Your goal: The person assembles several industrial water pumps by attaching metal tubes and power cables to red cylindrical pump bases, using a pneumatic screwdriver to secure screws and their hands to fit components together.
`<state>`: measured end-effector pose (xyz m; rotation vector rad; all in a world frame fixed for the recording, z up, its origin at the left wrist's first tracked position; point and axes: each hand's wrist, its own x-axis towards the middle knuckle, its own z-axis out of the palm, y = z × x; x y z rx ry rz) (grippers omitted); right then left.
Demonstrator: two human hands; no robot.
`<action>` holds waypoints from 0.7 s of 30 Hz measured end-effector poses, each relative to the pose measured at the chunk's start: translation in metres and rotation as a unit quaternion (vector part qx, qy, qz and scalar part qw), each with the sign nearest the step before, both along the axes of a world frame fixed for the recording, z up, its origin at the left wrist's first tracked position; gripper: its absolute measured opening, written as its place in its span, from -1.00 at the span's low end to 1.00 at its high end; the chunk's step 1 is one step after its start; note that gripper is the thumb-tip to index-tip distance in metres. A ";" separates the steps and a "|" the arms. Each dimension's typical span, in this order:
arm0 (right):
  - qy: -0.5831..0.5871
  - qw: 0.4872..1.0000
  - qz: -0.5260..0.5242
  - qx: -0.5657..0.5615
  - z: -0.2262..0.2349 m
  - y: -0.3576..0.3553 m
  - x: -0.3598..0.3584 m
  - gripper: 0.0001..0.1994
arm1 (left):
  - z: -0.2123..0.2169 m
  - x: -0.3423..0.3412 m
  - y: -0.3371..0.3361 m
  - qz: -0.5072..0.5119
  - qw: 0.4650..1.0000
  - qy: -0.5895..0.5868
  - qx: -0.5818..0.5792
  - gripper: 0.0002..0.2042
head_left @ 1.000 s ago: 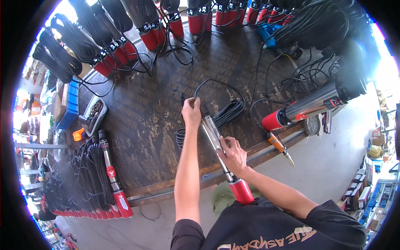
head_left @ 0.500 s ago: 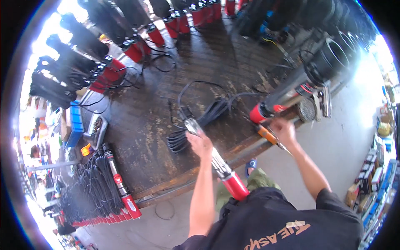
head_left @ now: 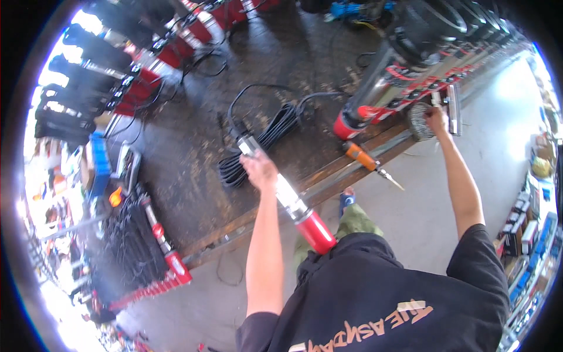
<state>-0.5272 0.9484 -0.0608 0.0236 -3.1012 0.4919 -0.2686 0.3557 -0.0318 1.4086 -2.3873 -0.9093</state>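
My left hand (head_left: 261, 170) is wrapped round the silver upper part of a long cylinder that looks like a submersible pump (head_left: 287, 195). The pump slants from the bench toward my body, its red end (head_left: 316, 231) against my waist. From its far end a black cable runs to a coiled bundle (head_left: 272, 132) on the bench. At the right, my right hand (head_left: 437, 121) is at a round metal dish of small parts (head_left: 420, 120), fingers drawn together at its rim; what they hold is too small to make out. An orange power screwdriver (head_left: 360, 156) lies at the bench edge.
Large black-and-red cylinders (head_left: 375, 88) lie in a row at the right. Similar red-ended units (head_left: 176, 51) line the far left of the dark workbench (head_left: 193, 158). Nearer left are bundled black cables (head_left: 129, 249), a blue bin (head_left: 99, 155) and a yellow-orange piece (head_left: 115, 196).
My right hand has left the orange screwdriver and moved right to the metal dish. My left hand still grips the pump. The whole view has shifted slightly.
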 end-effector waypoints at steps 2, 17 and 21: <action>0.046 0.998 -0.011 0.049 0.022 -0.022 0.008 -0.81 | -0.002 0.006 -0.007 -0.031 0.997 -0.001 0.073 -0.41; -0.309 0.821 -0.064 -0.475 0.118 -0.272 0.199 -0.71 | 0.027 0.011 0.005 0.010 0.993 0.064 0.095 -0.40; -0.400 0.724 0.077 -0.556 0.149 -0.426 0.205 -0.63 | 0.024 0.013 0.002 0.016 0.993 0.072 0.093 -0.38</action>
